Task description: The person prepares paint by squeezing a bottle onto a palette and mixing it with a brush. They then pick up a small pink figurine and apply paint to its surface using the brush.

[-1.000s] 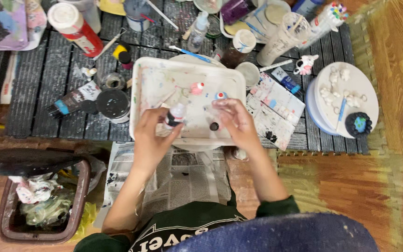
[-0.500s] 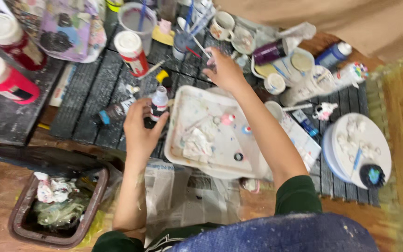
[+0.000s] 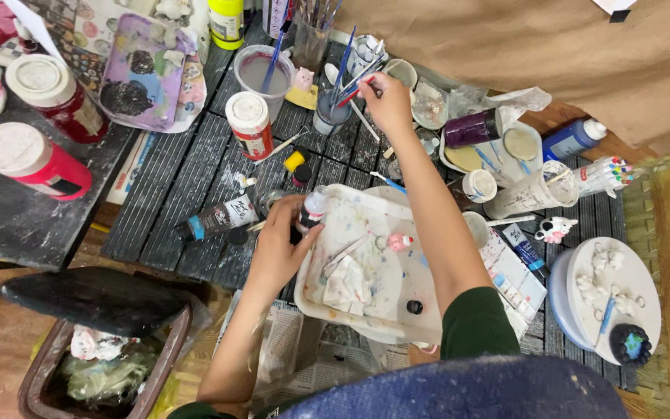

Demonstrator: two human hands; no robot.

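Since 0.5 s ago, my right hand has closed on a red-handled brush at the small water cup. My left hand grips 1 little paint bottle beside the white tray. The pink figurine on the tray looks part-painted; more work remains, I judge.

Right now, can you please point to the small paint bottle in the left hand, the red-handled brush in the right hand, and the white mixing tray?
small paint bottle (image 3: 313, 208), head view, on its pale upper body.
red-handled brush (image 3: 353, 93), head view, on the red handle.
white mixing tray (image 3: 366, 208), head view, on its upper rim.
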